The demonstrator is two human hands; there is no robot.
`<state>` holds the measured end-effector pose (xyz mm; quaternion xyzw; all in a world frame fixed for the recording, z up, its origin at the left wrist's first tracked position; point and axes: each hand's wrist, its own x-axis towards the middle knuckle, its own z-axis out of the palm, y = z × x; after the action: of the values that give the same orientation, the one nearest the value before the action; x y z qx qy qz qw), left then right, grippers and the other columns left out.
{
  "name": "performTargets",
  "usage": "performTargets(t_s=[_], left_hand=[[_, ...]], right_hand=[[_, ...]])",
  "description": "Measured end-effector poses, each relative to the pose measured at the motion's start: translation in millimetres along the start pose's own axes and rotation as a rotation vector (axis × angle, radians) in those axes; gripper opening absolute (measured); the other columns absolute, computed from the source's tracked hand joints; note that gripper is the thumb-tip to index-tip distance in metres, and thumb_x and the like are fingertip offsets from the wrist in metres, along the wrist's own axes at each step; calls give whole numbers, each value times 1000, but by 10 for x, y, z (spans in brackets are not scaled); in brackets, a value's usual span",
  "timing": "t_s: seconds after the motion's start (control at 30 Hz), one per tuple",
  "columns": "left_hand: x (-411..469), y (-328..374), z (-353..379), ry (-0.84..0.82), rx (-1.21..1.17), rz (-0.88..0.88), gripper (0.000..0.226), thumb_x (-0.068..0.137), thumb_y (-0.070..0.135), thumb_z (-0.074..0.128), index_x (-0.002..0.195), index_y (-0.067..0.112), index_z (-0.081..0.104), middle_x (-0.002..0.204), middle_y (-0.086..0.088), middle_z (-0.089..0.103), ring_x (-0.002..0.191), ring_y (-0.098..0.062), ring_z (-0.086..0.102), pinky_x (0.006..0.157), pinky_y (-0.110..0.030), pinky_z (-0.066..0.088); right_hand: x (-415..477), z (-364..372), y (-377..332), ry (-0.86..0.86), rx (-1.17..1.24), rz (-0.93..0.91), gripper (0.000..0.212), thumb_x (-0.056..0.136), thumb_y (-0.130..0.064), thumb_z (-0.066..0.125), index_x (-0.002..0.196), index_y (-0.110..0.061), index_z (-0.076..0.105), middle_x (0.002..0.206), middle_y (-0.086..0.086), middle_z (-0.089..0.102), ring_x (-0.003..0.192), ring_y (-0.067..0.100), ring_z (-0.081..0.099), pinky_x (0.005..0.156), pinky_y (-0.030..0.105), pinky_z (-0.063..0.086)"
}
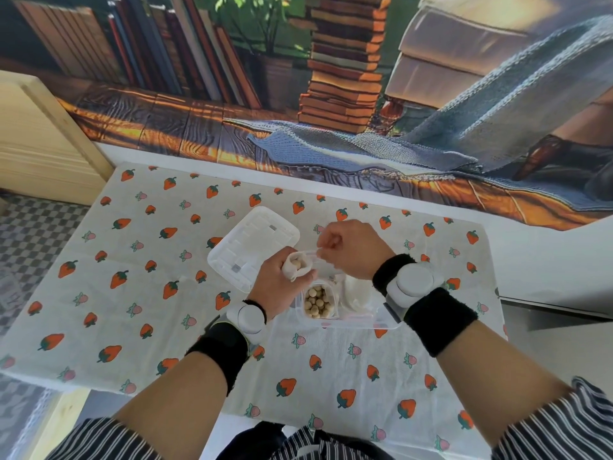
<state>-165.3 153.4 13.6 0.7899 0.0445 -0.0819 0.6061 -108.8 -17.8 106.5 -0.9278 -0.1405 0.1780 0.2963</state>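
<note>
My left hand [282, 288] curls round a white pouch [296, 266] holding a few balls. My right hand [351, 247] pinches a clear scoop [311, 254] at its mouth. The cup [316, 302] mid-table [166, 327] looks nearly full, so I judge most filling remains.

The tablecloth [331, 370] was thin matt cloth with a printed pattern. The lid [252, 240] lying on it looked like smooth white plastic, and the box [381, 322] was clear, glossy plastic. The small pouch [293, 270] seemed to be soft white cloth, the balls [316, 302] matt and pale, and the thin clear piece [313, 253] looked like plastic. The wristbands [438, 322] were black fuzzy terry and carried smooth white plastic pucks [413, 283]. The sleeves [564, 426] were striped woven cloth. The board [39, 141] was pale bare wood.
</note>
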Motion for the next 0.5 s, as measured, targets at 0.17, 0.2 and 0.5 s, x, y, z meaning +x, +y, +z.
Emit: performTargets(t_s=[0.17,0.2,0.5], left_hand=[[-27,-104,-42,-1,11,-24,25,82,20,83,88,22,59,77,9,60,67,0,53,64,-10,44],[-39,-114,-42,-6,10,-29,24,83,20,83,89,21,60,79,7,61,69,0,54,65,-10,45],[-35,-178,-39,-9,26,-46,24,83,13,83,90,18,61,80,3,63,66,0,55,63,-11,47]], right_hand=[[-27,633,302,-403,-293,134,22,90,-17,55,77,-5,69,83,3,73,73,21,66,76,28,54],[-39,767,340,-428,-341,137,23,90,-15,54,70,-6,61,82,5,69,71,22,60,72,29,50],[34,1228,440,-382,-425,53,30,97,-11,46,68,-19,44,88,5,54,80,20,49,72,25,35]])
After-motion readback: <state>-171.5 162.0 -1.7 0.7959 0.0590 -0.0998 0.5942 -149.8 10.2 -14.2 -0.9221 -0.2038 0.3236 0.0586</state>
